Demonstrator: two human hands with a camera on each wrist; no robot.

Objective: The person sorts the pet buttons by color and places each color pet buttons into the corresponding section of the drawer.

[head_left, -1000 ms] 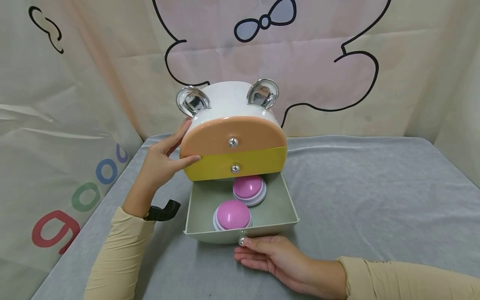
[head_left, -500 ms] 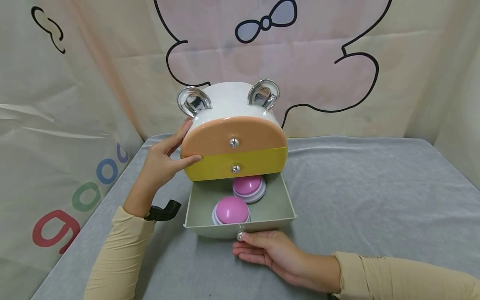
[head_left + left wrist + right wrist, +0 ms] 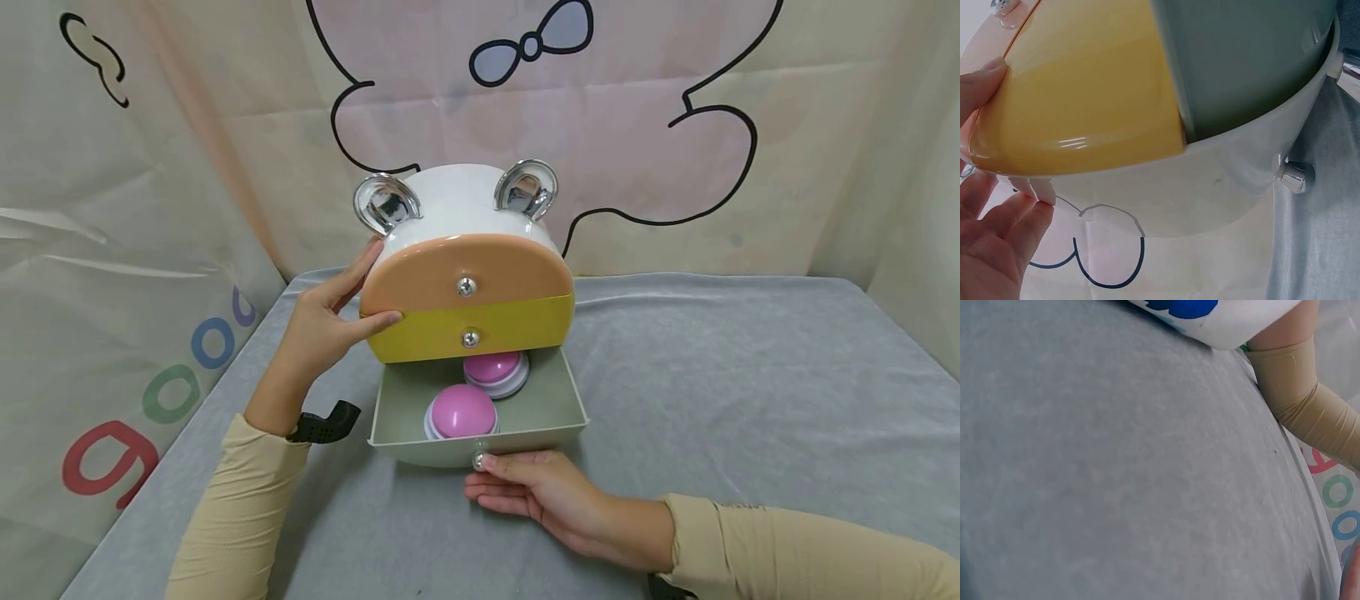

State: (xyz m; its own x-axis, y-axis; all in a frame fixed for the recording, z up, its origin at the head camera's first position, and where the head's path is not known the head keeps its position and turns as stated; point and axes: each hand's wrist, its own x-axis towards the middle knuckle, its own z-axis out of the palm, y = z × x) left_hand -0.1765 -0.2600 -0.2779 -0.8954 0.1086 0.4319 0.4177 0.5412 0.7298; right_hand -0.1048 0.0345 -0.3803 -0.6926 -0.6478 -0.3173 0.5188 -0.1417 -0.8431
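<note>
A small drawer cabinet point(image 3: 461, 179) with a white shell and silver ears stands on the table in the head view. Its orange top drawer point(image 3: 420, 267) and yellow middle drawer point(image 3: 517, 327) are in. The grey-green bottom drawer point(image 3: 540, 421) is pulled out, with two pink-topped round pieces with white rims, the front one point(image 3: 463, 410) and the rear one point(image 3: 495, 367), inside. My left hand point(image 3: 318, 325) grips the cabinet's left side, thumb on the front and fingers on the shell. My right hand point(image 3: 551, 500) pinches the bottom drawer's silver knob point(image 3: 478, 461).
A grey cloth point(image 3: 712, 375) covers the table. Printed curtains point(image 3: 637, 150) hang behind and to the left. Silver feet, one of them a short foot point(image 3: 1295, 177), show under the cabinet in the left wrist view. The right wrist view shows mostly cloth and a sleeve point(image 3: 1291, 381).
The bottom drawer has slid a little way in toward the cabinet, carrying the pink-topped pieces along. My right hand has moved inward with its knob. My left hand has stayed in place.
</note>
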